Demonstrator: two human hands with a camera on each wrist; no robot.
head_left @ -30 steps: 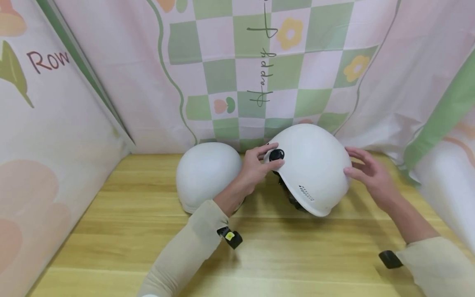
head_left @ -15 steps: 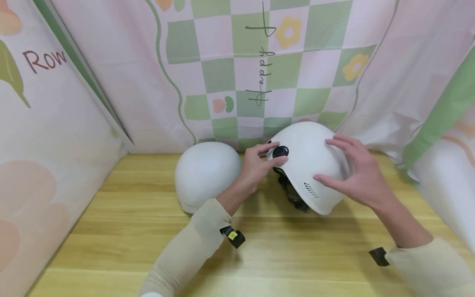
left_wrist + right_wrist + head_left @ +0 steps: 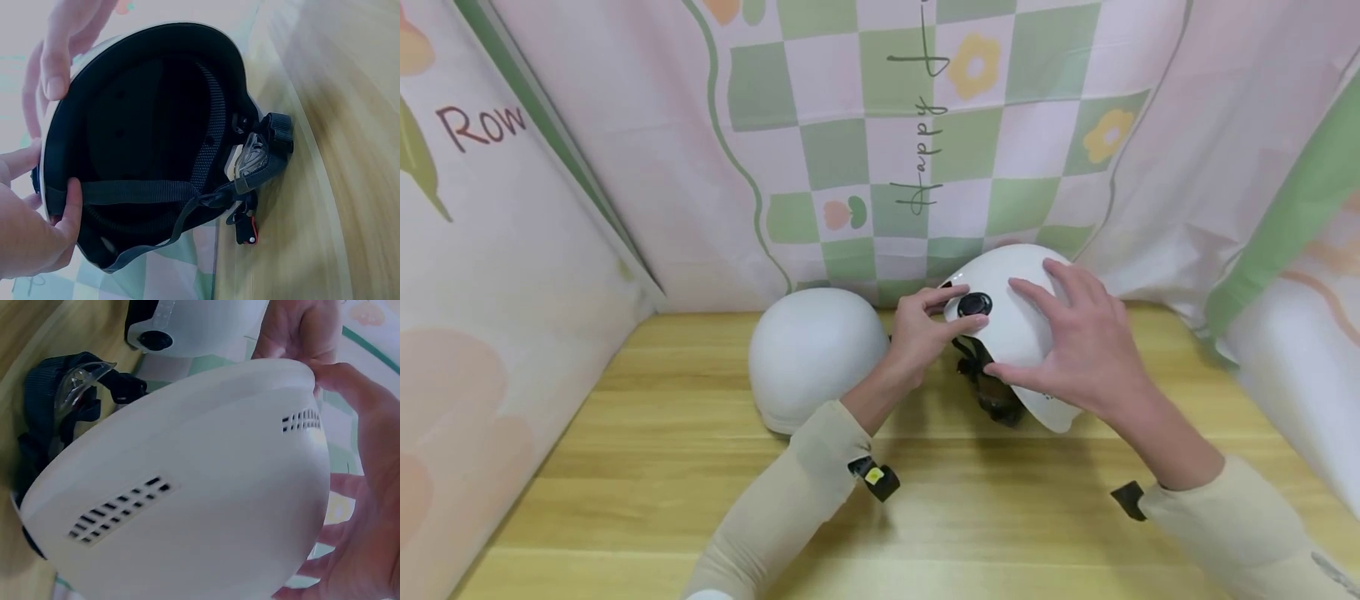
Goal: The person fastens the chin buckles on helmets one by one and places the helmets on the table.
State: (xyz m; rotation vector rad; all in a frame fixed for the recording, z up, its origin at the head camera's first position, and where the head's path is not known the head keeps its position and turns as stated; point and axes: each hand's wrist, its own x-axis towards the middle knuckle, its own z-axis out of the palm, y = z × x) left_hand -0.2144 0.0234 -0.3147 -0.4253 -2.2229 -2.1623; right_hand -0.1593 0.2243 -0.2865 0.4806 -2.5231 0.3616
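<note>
Much of the tilted white helmet [image 3: 1009, 329] disappears behind my right hand [image 3: 1086, 346], including nearly all the side slots; the right wrist view shows those slots [image 3: 119, 509] but cuts off the shell's bottom. The helmet is at the back of the wooden table [image 3: 625, 500], near the checked curtain [image 3: 835, 150], and where it meets the wood is hard to make out. Its inside is too dark to read beyond a strap [image 3: 140, 192] across the opening. My left sleeve and wrist cover the lower right of the other helmet [image 3: 812, 358], just beside it. My left hand [image 3: 917, 329] pinches the rim by the black round knob [image 3: 975, 306]. My right is spread wide, arched over the shell, thumb at the front edge; whether it grips, I can't tell.
</note>
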